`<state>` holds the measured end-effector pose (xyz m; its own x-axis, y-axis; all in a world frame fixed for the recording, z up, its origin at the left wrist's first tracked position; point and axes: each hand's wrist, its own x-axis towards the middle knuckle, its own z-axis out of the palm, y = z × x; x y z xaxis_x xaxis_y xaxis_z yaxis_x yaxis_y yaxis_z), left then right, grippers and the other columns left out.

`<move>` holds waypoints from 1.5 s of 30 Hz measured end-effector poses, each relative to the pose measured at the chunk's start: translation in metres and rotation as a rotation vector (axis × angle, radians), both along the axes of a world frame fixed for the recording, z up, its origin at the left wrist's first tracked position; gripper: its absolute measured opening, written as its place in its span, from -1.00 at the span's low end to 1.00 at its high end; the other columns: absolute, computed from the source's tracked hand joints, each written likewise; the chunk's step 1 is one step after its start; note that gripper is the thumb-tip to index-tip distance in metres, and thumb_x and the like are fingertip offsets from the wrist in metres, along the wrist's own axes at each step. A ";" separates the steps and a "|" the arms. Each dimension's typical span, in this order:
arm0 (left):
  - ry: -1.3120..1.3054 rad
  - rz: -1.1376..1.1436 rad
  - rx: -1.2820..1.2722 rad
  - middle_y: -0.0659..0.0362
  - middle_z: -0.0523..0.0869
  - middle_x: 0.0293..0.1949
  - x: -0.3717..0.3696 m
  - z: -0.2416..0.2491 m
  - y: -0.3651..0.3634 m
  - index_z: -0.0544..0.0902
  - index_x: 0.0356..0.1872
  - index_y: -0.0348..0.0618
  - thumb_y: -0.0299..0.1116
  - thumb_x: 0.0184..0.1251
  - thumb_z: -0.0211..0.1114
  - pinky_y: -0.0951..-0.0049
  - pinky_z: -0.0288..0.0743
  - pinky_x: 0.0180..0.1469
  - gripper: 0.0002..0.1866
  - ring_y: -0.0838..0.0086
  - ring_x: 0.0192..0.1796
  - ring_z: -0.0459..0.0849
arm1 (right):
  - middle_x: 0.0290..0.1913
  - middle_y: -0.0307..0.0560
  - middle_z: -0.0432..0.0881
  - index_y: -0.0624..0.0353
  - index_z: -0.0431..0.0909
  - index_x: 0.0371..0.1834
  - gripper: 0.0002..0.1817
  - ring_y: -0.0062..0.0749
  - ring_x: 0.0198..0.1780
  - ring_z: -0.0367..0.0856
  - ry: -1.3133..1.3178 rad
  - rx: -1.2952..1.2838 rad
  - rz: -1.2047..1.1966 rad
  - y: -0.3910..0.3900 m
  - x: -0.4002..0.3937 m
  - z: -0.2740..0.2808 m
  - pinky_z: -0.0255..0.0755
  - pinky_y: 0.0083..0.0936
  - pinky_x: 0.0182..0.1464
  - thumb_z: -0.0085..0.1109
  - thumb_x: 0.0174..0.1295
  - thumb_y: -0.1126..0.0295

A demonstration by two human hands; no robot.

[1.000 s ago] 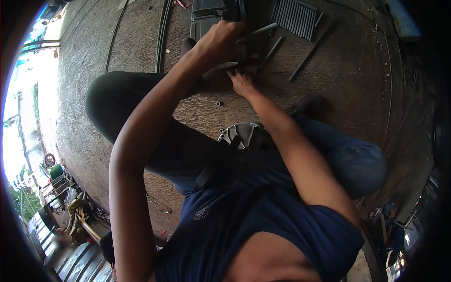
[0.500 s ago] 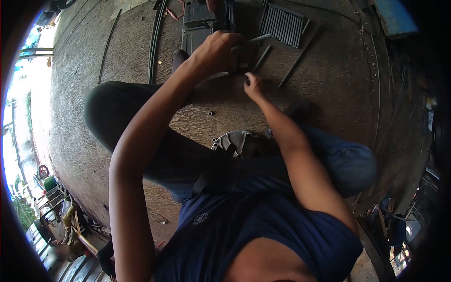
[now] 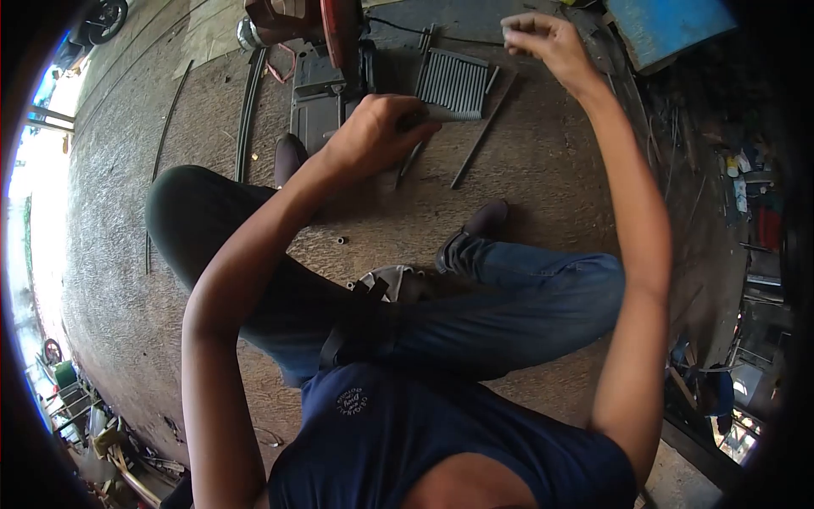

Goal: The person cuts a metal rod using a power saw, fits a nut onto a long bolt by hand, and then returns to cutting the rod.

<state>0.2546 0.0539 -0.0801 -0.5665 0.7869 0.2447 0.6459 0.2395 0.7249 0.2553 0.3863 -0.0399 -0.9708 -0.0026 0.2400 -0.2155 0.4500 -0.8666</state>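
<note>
My left hand (image 3: 377,127) is closed around a short grey rod (image 3: 439,112) that sticks out to the right. It is just in front of a red cut-off saw (image 3: 337,38) on a dark metal base (image 3: 315,102). Several short grey rods (image 3: 454,78) lie side by side on the ground, right of the saw and just beyond my left hand. Raised at the upper right is my right hand (image 3: 551,49), its fingers slightly bent and apart from the thumb, with nothing visible in it. The blue box-like object is nearest to it.
A blue box-like object (image 3: 670,34) stands at the far right. Long thin bars (image 3: 250,119) lie left of the saw, and a dark bar (image 3: 483,131) lies right of it. A small metal ring (image 3: 342,240) and a round metal casting (image 3: 386,280) are near my legs.
My right hand has risen from in front of the saw to the upper right. My left hand, still holding the rod, has come back slightly. The view has shifted, showing more of the saw.
</note>
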 end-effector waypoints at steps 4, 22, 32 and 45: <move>0.140 -0.011 0.107 -0.05 0.74 -0.33 0.017 0.023 0.000 0.68 -0.12 -0.38 -0.37 0.35 0.36 0.30 0.60 -0.23 -0.76 0.21 -0.29 0.77 | -0.12 -0.03 0.75 0.30 0.67 0.04 -0.69 -0.43 -0.11 0.74 -0.010 0.060 0.124 -0.047 0.072 0.038 0.66 -0.54 -0.01 0.38 0.23 0.46; 0.284 0.067 0.124 -0.04 0.70 -0.30 0.028 0.059 0.006 0.63 -0.11 -0.42 -0.42 0.38 0.33 0.26 0.58 -0.28 -0.77 0.16 -0.31 0.76 | -0.02 0.00 0.65 0.35 0.69 -0.02 -0.69 -0.43 -0.01 0.70 0.302 0.058 0.115 -0.088 0.126 0.051 0.72 -0.58 0.04 0.35 0.15 0.74; 0.285 0.060 0.155 -0.01 0.70 -0.30 0.028 0.057 0.007 0.64 -0.13 -0.38 -0.42 0.38 0.34 0.29 0.58 -0.29 -0.80 0.18 -0.31 0.77 | -0.06 -0.01 0.70 0.34 0.71 -0.03 -0.71 -0.48 -0.09 0.72 0.328 0.110 0.091 -0.091 0.122 0.053 0.69 -0.63 -0.10 0.38 0.15 0.68; 0.479 0.043 0.190 0.00 0.67 -0.33 0.023 0.059 0.009 0.60 -0.19 -0.31 -0.41 0.38 0.33 0.17 0.54 -0.33 -0.84 0.07 -0.34 0.70 | -0.14 0.02 0.74 0.31 0.72 -0.06 -0.76 -0.27 -0.15 0.76 0.490 0.562 0.037 -0.093 0.122 0.067 0.64 -0.45 -0.15 0.39 0.22 0.48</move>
